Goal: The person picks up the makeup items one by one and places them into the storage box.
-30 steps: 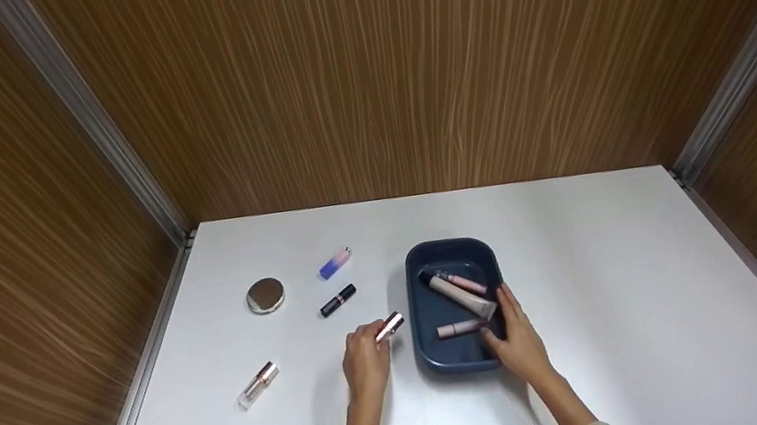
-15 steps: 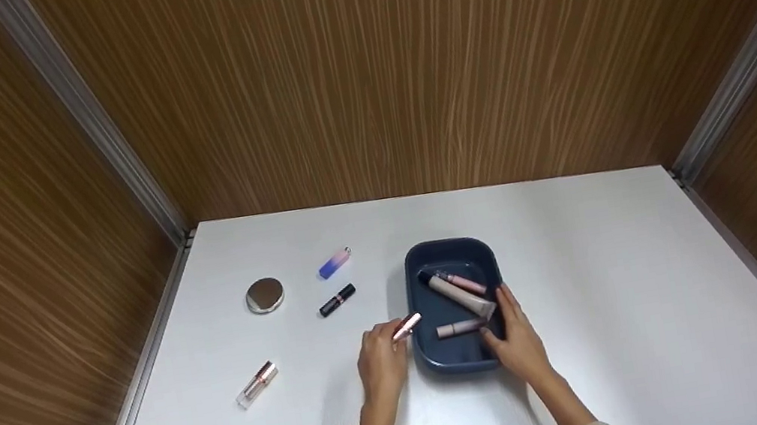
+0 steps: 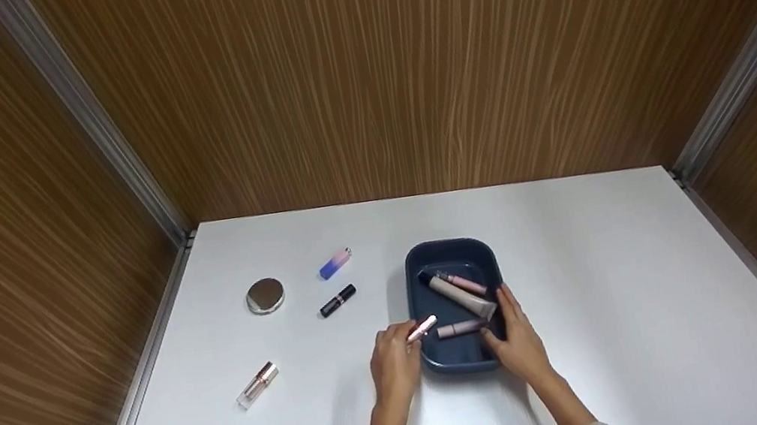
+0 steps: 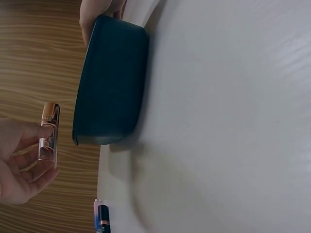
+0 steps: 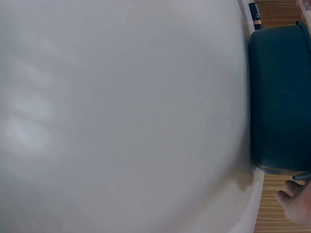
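My left hand (image 3: 397,365) pinches a lip gloss tube (image 3: 422,328) over the left rim of a dark blue bin (image 3: 467,367). In the left wrist view the tube (image 4: 49,131) has a rose-gold cap and a clear body, between thumb and fingers and apart from the bin (image 4: 112,82). My right hand (image 3: 521,346) grips the bin's right wall, thumb over the rim and fingers along the outside; the right wrist view shows only part of this hand (image 5: 297,201). Inside lie a beige squeeze tube (image 3: 464,295), a pink tube (image 3: 467,283) and a pale pink lip gloss (image 3: 461,328).
Left of the bin on the white table (image 3: 637,308) lie a black lipstick (image 3: 338,300), a blue-pink tube (image 3: 335,263), a round compact (image 3: 266,296) and a clear gold-capped tube (image 3: 258,385). Wood-grain panels (image 3: 357,79) enclose the back and sides.
My left hand has carried the lip gloss tube rightward, from beside the bin to over its left rim. The right hand and the bin have stayed put.
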A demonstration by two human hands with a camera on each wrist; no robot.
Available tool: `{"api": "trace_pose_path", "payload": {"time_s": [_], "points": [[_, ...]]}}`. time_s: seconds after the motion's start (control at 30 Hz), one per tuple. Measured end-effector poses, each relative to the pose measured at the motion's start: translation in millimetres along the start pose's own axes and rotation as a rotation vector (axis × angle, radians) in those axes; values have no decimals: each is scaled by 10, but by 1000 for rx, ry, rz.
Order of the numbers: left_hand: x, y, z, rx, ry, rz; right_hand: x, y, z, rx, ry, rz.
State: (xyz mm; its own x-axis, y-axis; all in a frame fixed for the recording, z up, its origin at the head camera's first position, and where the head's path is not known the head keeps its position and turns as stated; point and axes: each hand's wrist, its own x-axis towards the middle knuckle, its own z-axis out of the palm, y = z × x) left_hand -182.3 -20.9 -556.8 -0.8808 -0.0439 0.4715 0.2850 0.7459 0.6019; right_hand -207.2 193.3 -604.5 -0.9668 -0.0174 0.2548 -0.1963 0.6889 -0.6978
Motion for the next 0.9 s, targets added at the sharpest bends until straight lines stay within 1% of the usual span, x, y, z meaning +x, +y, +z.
{"api": "trace_pose_path", "payload": {"time_s": [0.2,0.3,0.6,0.9], "points": [[-13,43,37,-4,-16,10,-8,14,10,2,19,-20],[-18,62,51,0,-22,21,-9,16,13,3,24,-17],[-21,78,92,31,-26,51,-5,-6,15,-3,5,15],[-39,79,142,39,-64,51,-1,1,8,-6,-5,8]]}}
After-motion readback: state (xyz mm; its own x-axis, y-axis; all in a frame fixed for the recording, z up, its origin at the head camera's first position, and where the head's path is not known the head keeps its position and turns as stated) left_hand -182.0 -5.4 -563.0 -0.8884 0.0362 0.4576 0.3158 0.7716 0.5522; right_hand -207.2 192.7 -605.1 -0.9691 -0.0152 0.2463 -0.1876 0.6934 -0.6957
